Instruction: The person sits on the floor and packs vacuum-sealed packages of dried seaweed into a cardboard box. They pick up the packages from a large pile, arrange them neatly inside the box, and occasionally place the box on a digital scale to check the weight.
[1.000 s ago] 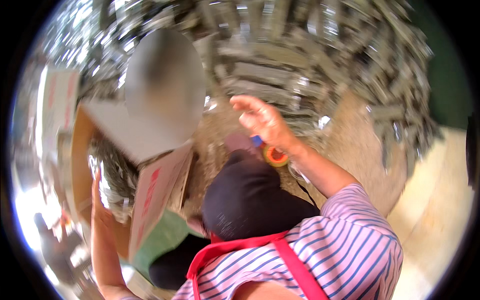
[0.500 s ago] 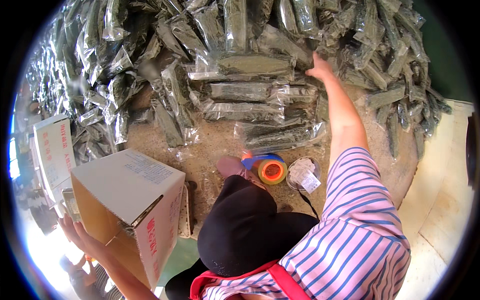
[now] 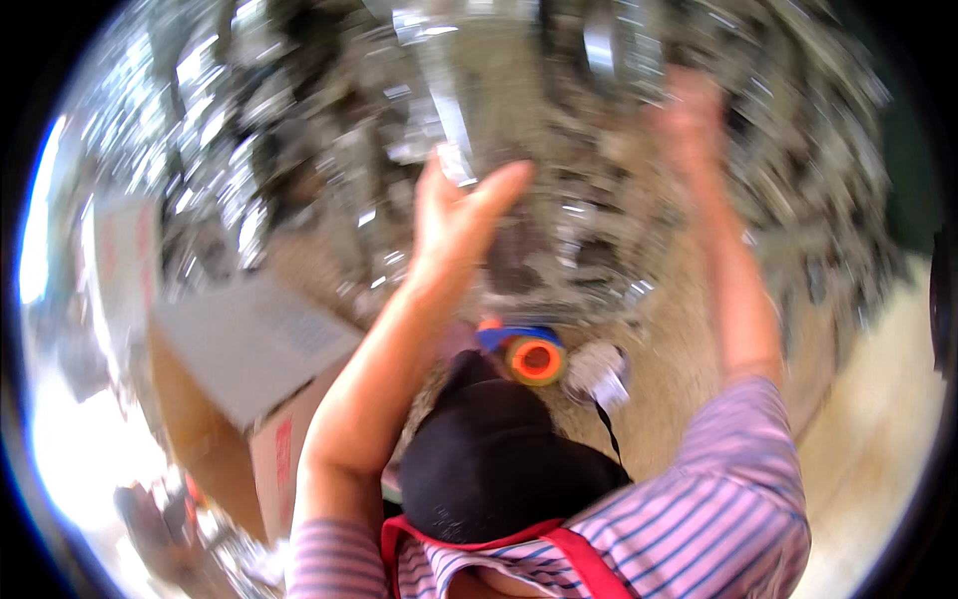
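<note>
My left hand (image 3: 454, 210), thumb raised to the right, grips the lower end of a long, clear-bagged dark olive bundle (image 3: 479, 90) at the upper middle; its fingertips are partly hidden in the shiny plastic. My right hand (image 3: 694, 125) reaches into the bagged bundles (image 3: 798, 170) on the upper right, too smeared to show what its fingers hold. Below the bundles lie a tape roll (image 3: 536, 376) with a blue part beside it and a round container of pale slips (image 3: 594, 364).
An open cardboard carton (image 3: 249, 329) stands at my lower left, with another pale carton (image 3: 120, 255) behind it. Blurred bagged bundles fill the upper view. A cream panel (image 3: 878, 399) lines the right edge, and a dark green surface shows behind it.
My left hand has moved from the carton at the left up to the upper middle, onto a bundle. My right hand has moved slightly farther forward and right.
</note>
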Demonstrator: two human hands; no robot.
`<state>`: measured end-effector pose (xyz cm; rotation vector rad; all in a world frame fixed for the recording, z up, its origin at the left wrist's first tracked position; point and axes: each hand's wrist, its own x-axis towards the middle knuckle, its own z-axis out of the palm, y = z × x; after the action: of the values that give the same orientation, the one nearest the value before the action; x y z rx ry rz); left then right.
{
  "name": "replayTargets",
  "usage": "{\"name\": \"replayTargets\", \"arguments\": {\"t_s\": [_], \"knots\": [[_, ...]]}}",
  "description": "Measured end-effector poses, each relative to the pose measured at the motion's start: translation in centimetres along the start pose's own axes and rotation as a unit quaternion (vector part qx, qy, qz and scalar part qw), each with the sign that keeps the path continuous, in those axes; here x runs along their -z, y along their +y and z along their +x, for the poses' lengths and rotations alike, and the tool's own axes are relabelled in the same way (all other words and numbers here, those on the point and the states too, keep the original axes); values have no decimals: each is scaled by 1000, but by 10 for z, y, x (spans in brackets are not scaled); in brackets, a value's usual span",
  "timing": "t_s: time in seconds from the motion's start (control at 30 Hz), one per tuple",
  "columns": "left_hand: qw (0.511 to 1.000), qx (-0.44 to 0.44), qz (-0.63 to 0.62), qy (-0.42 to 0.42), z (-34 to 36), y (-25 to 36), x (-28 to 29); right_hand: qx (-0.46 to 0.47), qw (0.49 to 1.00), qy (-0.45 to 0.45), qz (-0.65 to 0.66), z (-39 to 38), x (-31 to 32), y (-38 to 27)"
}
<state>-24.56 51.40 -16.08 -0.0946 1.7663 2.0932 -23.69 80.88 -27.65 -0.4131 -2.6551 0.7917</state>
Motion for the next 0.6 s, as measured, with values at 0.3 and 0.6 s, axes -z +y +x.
{"name": "replayTargets", "arguments": {"t_s": [0.3,0.6], "knots": [[990,47,51,125,-57,-12,98,-118,978,-102,-141,-14,-75,223],[992,-32,-124,14,-68,16,99,-214,872,49,437,-113,-7,85]]}}
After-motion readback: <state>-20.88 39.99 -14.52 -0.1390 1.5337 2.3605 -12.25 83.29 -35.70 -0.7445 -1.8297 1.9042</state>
